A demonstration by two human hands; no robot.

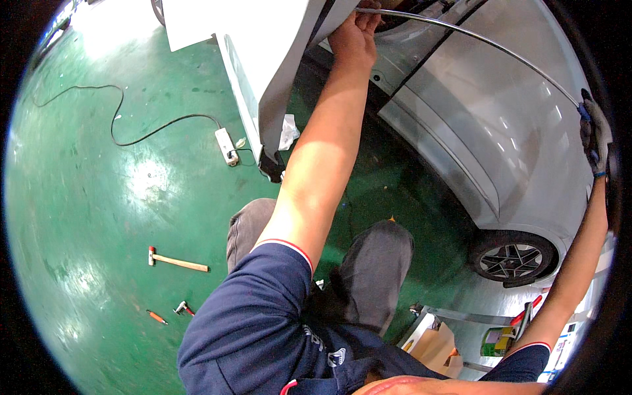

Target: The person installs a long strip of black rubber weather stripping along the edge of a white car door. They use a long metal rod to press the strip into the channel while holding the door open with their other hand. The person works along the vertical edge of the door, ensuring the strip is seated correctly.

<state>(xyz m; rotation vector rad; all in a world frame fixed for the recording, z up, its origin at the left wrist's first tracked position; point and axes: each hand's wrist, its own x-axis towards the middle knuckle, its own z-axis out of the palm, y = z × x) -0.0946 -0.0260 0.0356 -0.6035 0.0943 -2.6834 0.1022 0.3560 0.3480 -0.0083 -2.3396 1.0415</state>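
Observation:
A long, thin metal rod (484, 43) spans the upper right, in front of the side of a silver-grey car (454, 85); it looks bowed in this view. My bare left hand (355, 38) is raised at the inner edge of the open white car door (270, 39), its fingers closed around the rod's far end. Part of those fingers and the tip are hard to see. At the far right edge, my right hand (596, 128) wears a grey and black glove and grips the rod's blue handle (583, 112).
On the green floor lie a wooden-handled hammer (178, 261), a smaller hammer (184, 307) and an orange pen-like tool (157, 316). A white power strip (226, 146) trails a black cord. The car's wheel (513, 258) and a tool cart (431, 332) with a green tin (495, 342) stand at lower right.

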